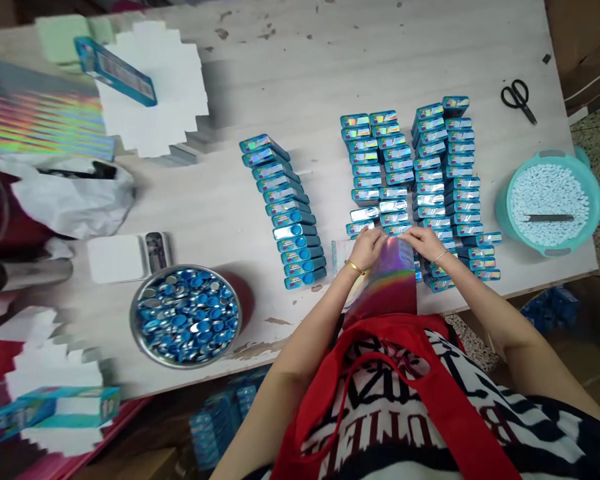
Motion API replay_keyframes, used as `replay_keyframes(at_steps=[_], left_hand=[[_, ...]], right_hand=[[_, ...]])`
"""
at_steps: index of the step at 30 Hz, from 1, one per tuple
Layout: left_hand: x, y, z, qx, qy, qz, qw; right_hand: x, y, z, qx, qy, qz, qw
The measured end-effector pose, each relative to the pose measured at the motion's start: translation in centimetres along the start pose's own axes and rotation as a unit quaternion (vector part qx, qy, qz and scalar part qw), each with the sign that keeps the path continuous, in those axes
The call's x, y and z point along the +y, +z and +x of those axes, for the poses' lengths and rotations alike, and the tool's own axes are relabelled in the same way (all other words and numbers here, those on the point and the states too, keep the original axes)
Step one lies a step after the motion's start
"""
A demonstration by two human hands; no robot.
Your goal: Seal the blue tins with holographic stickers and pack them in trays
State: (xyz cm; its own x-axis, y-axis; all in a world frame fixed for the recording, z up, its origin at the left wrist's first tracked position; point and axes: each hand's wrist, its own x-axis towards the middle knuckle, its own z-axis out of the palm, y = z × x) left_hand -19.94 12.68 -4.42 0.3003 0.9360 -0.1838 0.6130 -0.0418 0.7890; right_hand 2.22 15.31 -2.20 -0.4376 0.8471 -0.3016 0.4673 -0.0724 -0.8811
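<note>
My left hand [369, 248] and my right hand [423, 241] are close together at the table's near edge. Both pinch the upper edge of a shiny rainbow-coloured holographic sheet [387, 283], which hangs down toward the red apron [330, 407]. The fingertips partly hide that edge. Just beyond and beside my hands stand rows of small blue boxes [429, 188] with shiny tops. Another slanting row of blue boxes [295, 230] is to the left. A pale patterned strip [341, 257] lies left of my left wrist, partly covered by it.
A steel bowl [136, 320] of blue and silver caps stands left, beside a white scale [115, 259]. At right are a turquoise basin [505, 207] of white pellets and black scissors [517, 100]. White card stacks [155, 87] and holographic sheets [35, 113] lie far left.
</note>
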Motion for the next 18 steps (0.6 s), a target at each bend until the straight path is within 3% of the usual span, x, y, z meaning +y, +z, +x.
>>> replay_keyframes(at_steps=[4, 7, 11, 14, 18], left_hand=[[-0.4, 0.0, -0.2, 0.008, -0.007, 0.016, 1.0], [-0.2, -0.1, -0.6, 0.017, -0.012, 0.046, 0.999], [1.1, -0.1, -0.5, 0.064, 0.037, 0.091, 0.993], [2.4, -0.1, -0.1, 0.055, 0.072, 0.118, 0.989], [3.5, -0.1, 0.1, 0.039, 0.071, 0.138, 0.987]], right_hand=[[0.2, 0.5, -0.4, 0.018, 0.027, 0.074, 0.997], [0.3, 1.0, -0.7, 0.023, 0.025, 0.066, 0.997], [-0.1, 2.0, -0.9, 0.071, 0.021, 0.053, 0.996], [-0.7, 2.9, -0.8, 0.105, 0.02, 0.061, 0.992], [-1.2, 3.4, -0.3, 0.137, 0.039, 0.065, 0.988]])
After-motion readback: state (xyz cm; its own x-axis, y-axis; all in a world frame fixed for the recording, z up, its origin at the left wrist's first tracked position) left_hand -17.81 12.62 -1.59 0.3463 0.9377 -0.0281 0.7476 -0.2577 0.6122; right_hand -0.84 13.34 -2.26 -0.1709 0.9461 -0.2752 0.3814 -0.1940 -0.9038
